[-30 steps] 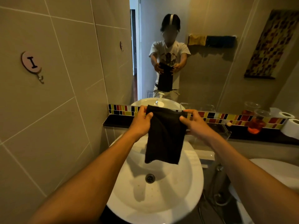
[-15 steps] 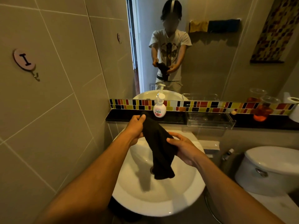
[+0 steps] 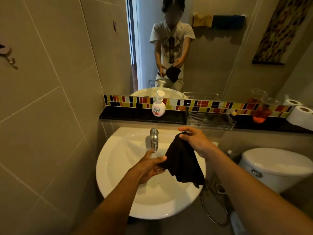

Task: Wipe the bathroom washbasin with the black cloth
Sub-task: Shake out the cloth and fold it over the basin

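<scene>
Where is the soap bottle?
The soap bottle stands on the dark shelf under the mirror, left of the clear tray, behind the tap.

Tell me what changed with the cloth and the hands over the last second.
The black cloth went from spread flat between both hands to bunched. The right hand now pinches its top, while the left hand dropped to gather its lower edge. The cloth still hangs over the washbasin, not touching it.

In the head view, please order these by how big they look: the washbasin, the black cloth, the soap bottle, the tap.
1. washbasin
2. black cloth, hanging nearer the camera
3. and 4. soap bottle and tap: look alike, unsure.
</scene>
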